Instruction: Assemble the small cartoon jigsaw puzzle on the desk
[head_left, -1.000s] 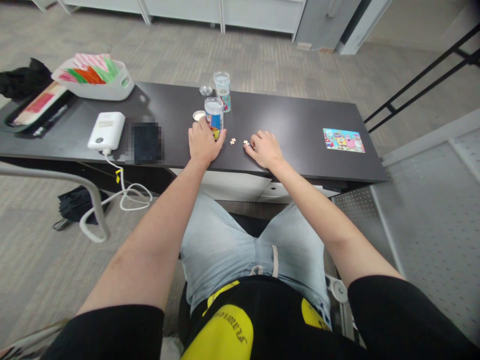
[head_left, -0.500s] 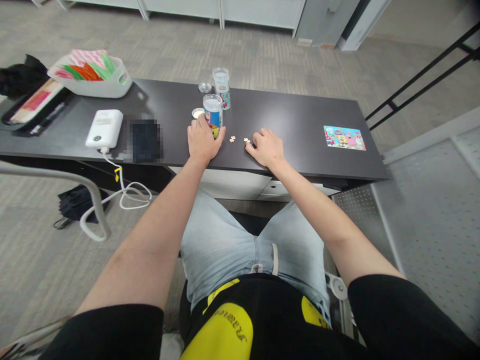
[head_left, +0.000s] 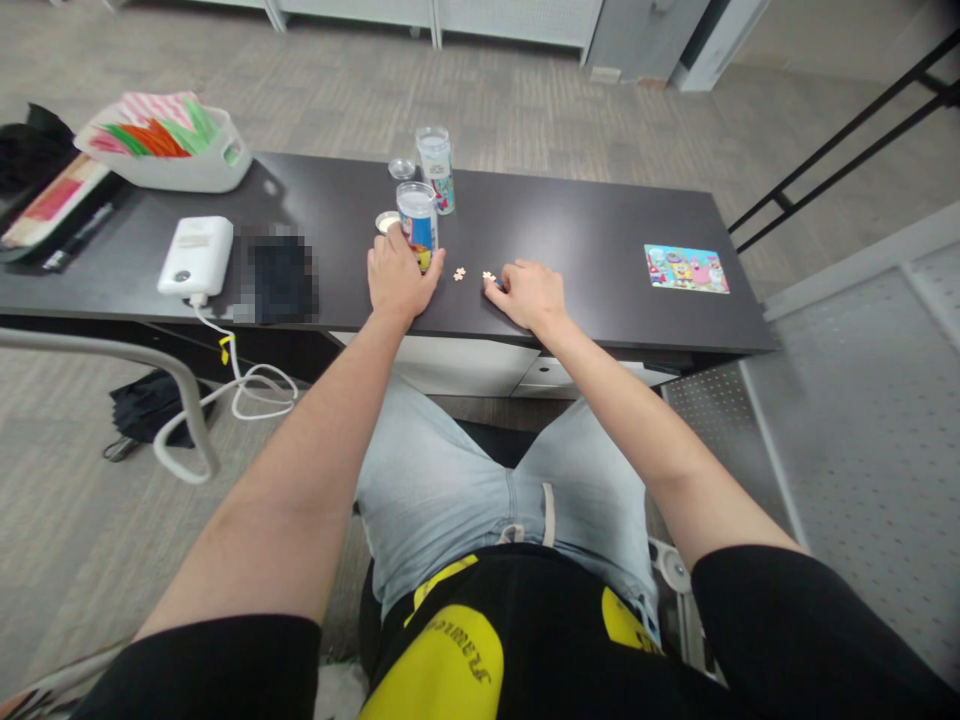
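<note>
My left hand [head_left: 397, 277] is around the lower front of a clear plastic jar [head_left: 417, 203] with a colourful cartoon label, thumb on the right and fingers on the left. The jar stands upright without its lid. A small pale puzzle piece [head_left: 460, 274] lies flat just right of my left thumb. My right hand [head_left: 531, 293] rests on the desk with curled fingers, thumb and index finger at a second puzzle piece [head_left: 488, 276]. A bit of blue shows by those fingertips. Further right lies a colourful cartoon picture card [head_left: 686, 269].
Behind the jar stand a second clear jar [head_left: 436, 170] and a round lid [head_left: 402, 169]; another lid [head_left: 387, 221] lies beside the first jar. Leftward on the dark desk [head_left: 600, 240] are a white power bank [head_left: 196, 256] with a cable, a blurred dark item [head_left: 283, 279] and a white basket [head_left: 187, 175].
The whole view has shifted slightly, so everything on the desk appears a little further left and up. Both hands keep nearly the same places beside the jar and the puzzle pieces.
</note>
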